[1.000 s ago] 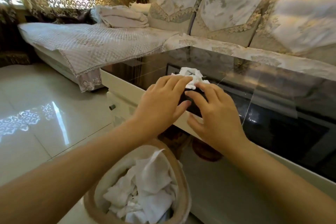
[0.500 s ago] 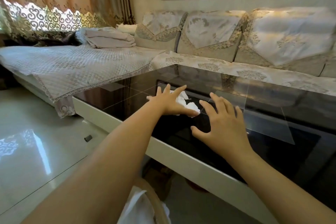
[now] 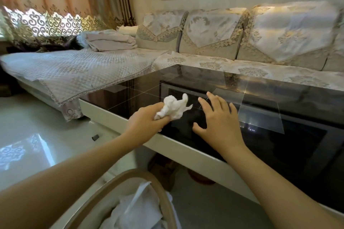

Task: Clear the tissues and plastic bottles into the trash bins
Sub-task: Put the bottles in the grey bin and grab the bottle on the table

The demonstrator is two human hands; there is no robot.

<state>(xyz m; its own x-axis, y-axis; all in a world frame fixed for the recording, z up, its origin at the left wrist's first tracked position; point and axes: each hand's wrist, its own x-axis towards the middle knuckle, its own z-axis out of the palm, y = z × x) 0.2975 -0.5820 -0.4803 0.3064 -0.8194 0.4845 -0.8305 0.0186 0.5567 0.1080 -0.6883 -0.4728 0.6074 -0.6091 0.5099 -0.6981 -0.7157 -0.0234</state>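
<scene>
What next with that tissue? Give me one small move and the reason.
Probably bring the left hand back and down over the bin and let go. Its fingers already hold the crumpled tissue above the table, and the bin sits on the floor just below, already holding tissues. The right hand is open.

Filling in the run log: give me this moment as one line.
left hand: grips crumpled tissue | right hand: open over glass table | trash bin: below, holds tissues
</scene>
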